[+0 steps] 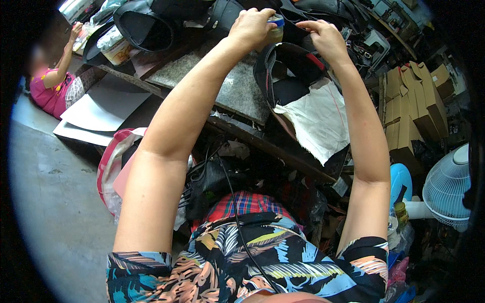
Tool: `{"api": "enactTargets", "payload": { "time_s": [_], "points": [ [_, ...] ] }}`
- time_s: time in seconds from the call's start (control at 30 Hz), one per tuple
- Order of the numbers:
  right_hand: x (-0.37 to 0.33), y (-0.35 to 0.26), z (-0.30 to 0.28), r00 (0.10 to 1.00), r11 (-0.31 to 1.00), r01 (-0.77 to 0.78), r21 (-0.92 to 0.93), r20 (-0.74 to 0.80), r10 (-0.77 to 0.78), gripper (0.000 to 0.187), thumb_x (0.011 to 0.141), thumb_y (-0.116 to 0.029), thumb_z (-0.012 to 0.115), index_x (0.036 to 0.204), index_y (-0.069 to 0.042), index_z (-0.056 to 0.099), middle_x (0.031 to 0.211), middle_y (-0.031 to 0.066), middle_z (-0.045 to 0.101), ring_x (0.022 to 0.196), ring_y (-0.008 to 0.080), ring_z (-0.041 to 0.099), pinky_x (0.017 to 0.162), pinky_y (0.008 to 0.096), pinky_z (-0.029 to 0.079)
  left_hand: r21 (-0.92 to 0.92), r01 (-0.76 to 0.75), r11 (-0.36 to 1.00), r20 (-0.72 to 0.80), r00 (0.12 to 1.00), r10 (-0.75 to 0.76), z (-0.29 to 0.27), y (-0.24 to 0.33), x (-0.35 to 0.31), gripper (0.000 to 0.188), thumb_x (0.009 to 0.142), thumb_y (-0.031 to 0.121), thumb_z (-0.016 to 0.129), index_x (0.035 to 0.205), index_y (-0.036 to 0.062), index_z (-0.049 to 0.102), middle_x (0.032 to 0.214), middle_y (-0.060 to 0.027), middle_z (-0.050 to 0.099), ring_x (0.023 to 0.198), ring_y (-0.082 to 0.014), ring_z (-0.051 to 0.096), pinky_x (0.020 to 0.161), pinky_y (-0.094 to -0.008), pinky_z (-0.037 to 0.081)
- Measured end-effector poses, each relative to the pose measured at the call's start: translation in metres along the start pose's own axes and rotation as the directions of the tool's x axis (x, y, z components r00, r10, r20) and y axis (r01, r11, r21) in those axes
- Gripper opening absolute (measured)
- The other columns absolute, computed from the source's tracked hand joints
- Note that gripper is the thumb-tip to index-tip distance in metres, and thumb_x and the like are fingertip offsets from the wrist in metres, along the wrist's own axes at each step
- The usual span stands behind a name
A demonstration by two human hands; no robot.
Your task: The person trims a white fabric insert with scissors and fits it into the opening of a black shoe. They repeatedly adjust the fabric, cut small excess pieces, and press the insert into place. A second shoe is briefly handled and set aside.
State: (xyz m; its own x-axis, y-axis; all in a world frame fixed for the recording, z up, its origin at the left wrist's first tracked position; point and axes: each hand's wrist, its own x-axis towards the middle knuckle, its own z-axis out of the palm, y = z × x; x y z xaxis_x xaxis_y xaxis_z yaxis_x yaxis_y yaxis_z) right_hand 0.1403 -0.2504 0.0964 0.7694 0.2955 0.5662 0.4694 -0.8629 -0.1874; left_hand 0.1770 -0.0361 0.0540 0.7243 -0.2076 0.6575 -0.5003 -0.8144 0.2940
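Note:
My left hand (250, 29) reaches to the far edge of the bench, its fingers closed round a small yellowish jar (276, 33) with a blue band near the top. To its right, my right hand (326, 40) has thumb and forefinger brought together; whether something thin is between them is too small to tell. Below the hands stands a black curved piece (263, 68), apparently part of a bag, open at the top. White cloth (318, 117) with a frayed edge hangs from its near side. A grey stone slab (232, 91) lies beneath my left forearm.
Black shaped pieces (144, 25) and a white tub (114, 46) crowd the bench's far left. White sheets (106, 103) jut out below them. Cardboard boxes (411, 101) and a fan (447, 187) stand at the right. Another person (53, 88) sits at the far left.

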Motion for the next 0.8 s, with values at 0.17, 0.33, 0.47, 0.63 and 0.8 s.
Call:
{"api": "enactTargets", "payload": {
  "time_s": [0.17,0.33,0.47,0.63,0.8],
  "points": [
    [0.027,-0.001,0.032,0.975,0.994,-0.084,-0.066,0.202,0.096,0.045,0.084,-0.009,0.050,0.119,-0.028,0.070,0.111,0.0114,0.071,0.103,0.0294,0.068,0.092,0.0411,0.052,-0.377,-0.043,0.925,-0.039,0.999,0.031,0.002,-0.015,0.009,0.032,0.088,0.015,0.063,0.117,0.0019,0.057,0.104,-0.0252,0.067,0.102,-0.0423,0.062,0.089,-0.0478,0.049],
    [0.039,-0.027,0.048,0.908,0.911,-0.084,-0.405,0.346,0.238,0.031,0.087,-0.019,0.061,0.116,-0.022,0.072,0.115,0.0129,0.070,0.107,0.0305,0.067,0.093,0.0468,0.051,-0.353,0.017,0.935,0.002,1.000,-0.018,0.006,-0.017,0.012,0.033,0.088,0.016,0.063,0.116,0.0013,0.058,0.101,-0.0250,0.067,0.099,-0.0430,0.063,0.087,-0.0483,0.050],
    [0.042,-0.029,0.041,0.921,0.938,0.003,-0.346,0.367,0.133,0.028,0.083,-0.021,0.069,0.110,-0.014,0.073,0.112,0.0141,0.070,0.106,0.0304,0.067,0.090,0.0501,0.050,-0.366,0.012,0.931,0.047,0.999,0.005,0.001,-0.013,0.010,0.034,0.087,0.016,0.064,0.116,0.0009,0.057,0.100,-0.0251,0.068,0.097,-0.0434,0.064,0.086,-0.0490,0.050],
    [0.027,-0.023,0.018,0.994,0.917,0.039,-0.398,0.108,0.005,0.049,0.085,-0.005,0.045,0.108,-0.035,0.075,0.116,0.0056,0.066,0.107,0.0286,0.064,0.093,0.0450,0.050,-0.380,-0.030,0.925,-0.005,1.000,0.030,-0.004,-0.010,0.006,0.030,0.087,0.014,0.063,0.115,0.0031,0.060,0.099,-0.0243,0.068,0.097,-0.0438,0.063,0.086,-0.0489,0.050],
    [0.007,-0.042,-0.027,0.936,0.994,-0.016,-0.110,0.348,0.054,0.029,0.075,-0.005,0.051,0.085,-0.014,0.077,0.106,0.0132,0.069,0.097,0.0333,0.064,0.085,0.0417,0.051,-0.345,-0.069,0.936,0.100,0.989,0.110,-0.012,-0.002,-0.005,0.030,0.087,0.013,0.062,0.117,0.0066,0.063,0.113,-0.0226,0.063,0.112,-0.0419,0.056,0.095,-0.0483,0.046]
  ]
}}
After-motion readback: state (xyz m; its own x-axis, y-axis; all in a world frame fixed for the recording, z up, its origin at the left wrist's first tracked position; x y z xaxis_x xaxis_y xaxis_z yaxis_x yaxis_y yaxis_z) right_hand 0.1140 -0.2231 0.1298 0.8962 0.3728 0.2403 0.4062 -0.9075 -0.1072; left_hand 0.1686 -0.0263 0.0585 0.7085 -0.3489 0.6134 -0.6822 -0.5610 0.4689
